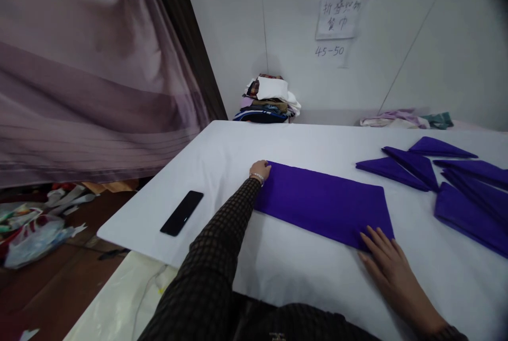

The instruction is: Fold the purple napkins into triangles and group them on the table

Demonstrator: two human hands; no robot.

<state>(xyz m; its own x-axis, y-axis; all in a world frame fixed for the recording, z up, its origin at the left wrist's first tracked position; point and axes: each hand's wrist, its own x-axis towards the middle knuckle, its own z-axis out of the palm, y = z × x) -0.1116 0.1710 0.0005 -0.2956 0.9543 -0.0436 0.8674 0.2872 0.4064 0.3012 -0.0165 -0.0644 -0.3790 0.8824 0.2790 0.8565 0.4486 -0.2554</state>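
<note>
A purple cloth (323, 203), folded into a long rectangle, lies flat on the white table (317, 272). My left hand (260, 170) reaches out to the cloth's far left corner, fingers curled down onto the edge. My right hand (387, 261) lies flat with fingers stretched out on the near right corner of the same cloth, pressing it to the table.
Several folded purple cloths (448, 182) lie at the right. A black phone (181, 213) rests near the table's left edge. A pile of mixed fabrics (268, 100) sits by the wall, more fabric (405, 118) at back right. A mauve curtain (87, 76) hangs left; bags litter the floor (35, 230).
</note>
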